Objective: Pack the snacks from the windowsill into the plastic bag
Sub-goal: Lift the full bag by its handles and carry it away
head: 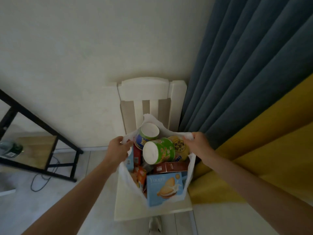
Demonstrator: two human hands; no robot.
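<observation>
Holding one white plastic bag (128, 197) open at its rim are two hands: the left hand (118, 147) has its fingers curled tight around the left handle, and the right hand (196, 145) is closed around the right handle in the same way. The bag stands on the seat of one cream chair (144, 92) and is full of snacks.

At the far side of the bag lie three round tubs. The blue-and-green tub (147, 134) and the green tub (159, 152) are tilted and show their white bottoms. The yellow tub (179, 147), just right of them, carries black characters that are too small to read.

Nearer lies one brown box (171, 167), its white writing too blurred to read. At the near side stands one light blue box (164, 189) with the word "Yogurt" and a picture of a sandwich biscuit. By the left wall of the bag are a second light blue box (129, 161) with a barcode, one red box (137, 155) and some orange packets (141, 174), whose number I cannot tell.

To the right hangs a blue curtain (245, 65); to the left stands a black shelf (33, 150)
</observation>
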